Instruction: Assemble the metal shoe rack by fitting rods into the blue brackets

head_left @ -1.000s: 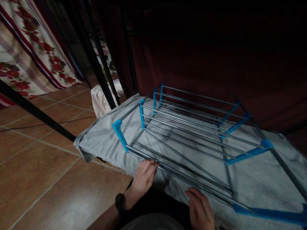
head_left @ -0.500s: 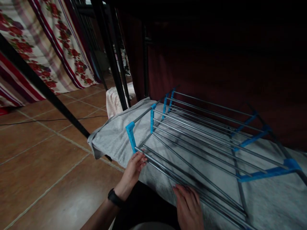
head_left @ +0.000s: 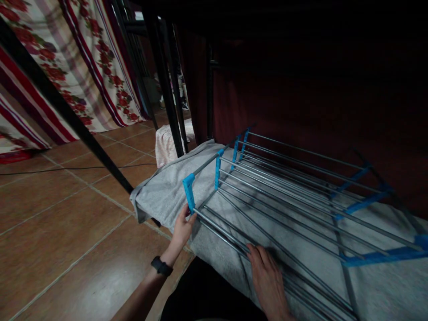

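Observation:
A shoe rack [head_left: 267,185] of thin grey metal rods with blue plastic brackets lies on a grey cloth. At its near left corner, my left hand [head_left: 183,227] is closed with thumb and fingers around the lower end of a blue bracket [head_left: 188,191], where a front rod meets it. My right hand [head_left: 267,278] lies over the front rods [head_left: 230,236], its fingers fairly straight and their tips touching the metal. Part of the rods is hidden beneath this hand. A dark band circles my left wrist.
The grey cloth [head_left: 157,191] covers a low bed-like surface with a black metal post [head_left: 167,89] behind. A slanting black bar [head_left: 67,107] crosses the left side. Brown floor tiles [head_left: 67,214] carry a thin dark cable [head_left: 80,168]. A floral curtain [head_left: 87,58] hangs behind.
My left hand has moved from the front rod to the corner bracket. My right hand has shifted forward onto the rods. The view has turned slightly, moving the scene rightward.

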Demonstrator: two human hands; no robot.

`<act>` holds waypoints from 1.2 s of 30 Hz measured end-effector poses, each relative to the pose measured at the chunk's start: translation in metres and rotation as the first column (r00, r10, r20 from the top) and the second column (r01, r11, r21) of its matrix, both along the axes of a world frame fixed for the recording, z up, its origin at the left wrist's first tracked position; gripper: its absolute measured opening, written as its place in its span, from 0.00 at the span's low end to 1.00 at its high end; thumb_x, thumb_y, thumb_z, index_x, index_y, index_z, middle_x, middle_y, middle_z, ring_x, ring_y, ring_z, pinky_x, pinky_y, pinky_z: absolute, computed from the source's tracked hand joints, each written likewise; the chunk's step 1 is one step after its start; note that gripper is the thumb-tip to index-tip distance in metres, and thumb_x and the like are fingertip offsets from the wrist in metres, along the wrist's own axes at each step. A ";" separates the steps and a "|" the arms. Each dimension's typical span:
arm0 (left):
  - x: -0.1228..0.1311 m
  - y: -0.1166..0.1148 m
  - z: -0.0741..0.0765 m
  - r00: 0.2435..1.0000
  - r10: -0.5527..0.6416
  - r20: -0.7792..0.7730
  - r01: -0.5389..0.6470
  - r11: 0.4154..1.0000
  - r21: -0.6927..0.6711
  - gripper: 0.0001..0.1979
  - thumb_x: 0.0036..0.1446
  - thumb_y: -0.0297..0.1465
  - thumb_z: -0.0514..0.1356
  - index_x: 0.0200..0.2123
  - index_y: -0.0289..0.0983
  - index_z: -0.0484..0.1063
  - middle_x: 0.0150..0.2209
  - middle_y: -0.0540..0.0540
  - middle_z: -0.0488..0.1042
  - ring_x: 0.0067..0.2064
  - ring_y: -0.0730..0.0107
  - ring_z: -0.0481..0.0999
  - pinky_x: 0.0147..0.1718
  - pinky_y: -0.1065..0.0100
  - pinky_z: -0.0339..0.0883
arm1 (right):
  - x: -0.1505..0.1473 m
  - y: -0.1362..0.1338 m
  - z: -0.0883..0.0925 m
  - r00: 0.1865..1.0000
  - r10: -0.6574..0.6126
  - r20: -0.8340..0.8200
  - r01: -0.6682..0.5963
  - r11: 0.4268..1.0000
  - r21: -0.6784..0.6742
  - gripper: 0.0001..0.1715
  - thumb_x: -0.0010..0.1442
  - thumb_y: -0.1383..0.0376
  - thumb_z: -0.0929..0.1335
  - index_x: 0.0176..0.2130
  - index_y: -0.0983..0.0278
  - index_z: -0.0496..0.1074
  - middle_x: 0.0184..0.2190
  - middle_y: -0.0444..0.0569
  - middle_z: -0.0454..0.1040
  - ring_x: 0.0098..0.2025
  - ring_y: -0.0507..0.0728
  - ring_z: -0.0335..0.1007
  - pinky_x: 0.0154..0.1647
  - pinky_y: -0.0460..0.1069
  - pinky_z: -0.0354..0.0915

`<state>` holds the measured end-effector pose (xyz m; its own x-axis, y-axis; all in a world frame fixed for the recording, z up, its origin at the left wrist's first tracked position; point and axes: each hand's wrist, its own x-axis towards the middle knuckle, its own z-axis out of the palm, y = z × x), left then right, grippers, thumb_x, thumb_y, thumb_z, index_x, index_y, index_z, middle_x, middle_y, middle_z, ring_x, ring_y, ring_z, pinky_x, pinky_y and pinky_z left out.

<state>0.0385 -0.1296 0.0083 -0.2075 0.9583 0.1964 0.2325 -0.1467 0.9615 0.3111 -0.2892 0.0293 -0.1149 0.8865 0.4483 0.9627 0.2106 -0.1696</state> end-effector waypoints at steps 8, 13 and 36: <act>0.009 0.003 0.003 0.999 -0.020 -0.050 0.021 1.000 0.013 0.17 0.56 0.41 0.57 0.44 0.37 0.73 0.46 0.40 0.78 0.50 0.55 0.76 0.53 0.55 0.66 | 0.003 0.005 -0.009 0.998 0.040 -0.046 -0.037 0.997 0.064 0.17 0.73 0.64 0.55 0.54 0.61 0.67 0.39 0.49 0.75 0.38 0.56 0.73 0.39 0.51 0.67; 0.007 0.001 0.003 0.997 -0.006 -0.081 0.008 1.000 0.016 0.16 0.56 0.40 0.57 0.43 0.37 0.74 0.43 0.41 0.79 0.47 0.54 0.77 0.51 0.54 0.67 | 0.006 0.004 -0.010 0.998 0.057 -0.027 -0.055 0.995 0.079 0.17 0.72 0.65 0.56 0.55 0.60 0.67 0.42 0.50 0.76 0.39 0.57 0.74 0.40 0.51 0.67; -0.008 -0.027 -0.019 0.974 0.086 -0.211 -0.072 0.995 0.073 0.19 0.59 0.39 0.56 0.51 0.38 0.66 0.48 0.41 0.73 0.48 0.58 0.75 0.46 0.56 0.71 | -0.001 -0.041 -0.027 0.986 0.164 0.007 -0.164 0.982 0.098 0.28 0.66 0.75 0.54 0.60 0.63 0.66 0.50 0.51 0.75 0.50 0.56 0.71 0.50 0.51 0.66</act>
<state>0.0309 -0.1568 -0.0105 -0.2284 0.9245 0.3051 0.4444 -0.1798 0.8776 0.3097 -0.3301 0.0021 -0.2547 0.8075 0.5320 0.9137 0.3811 -0.1411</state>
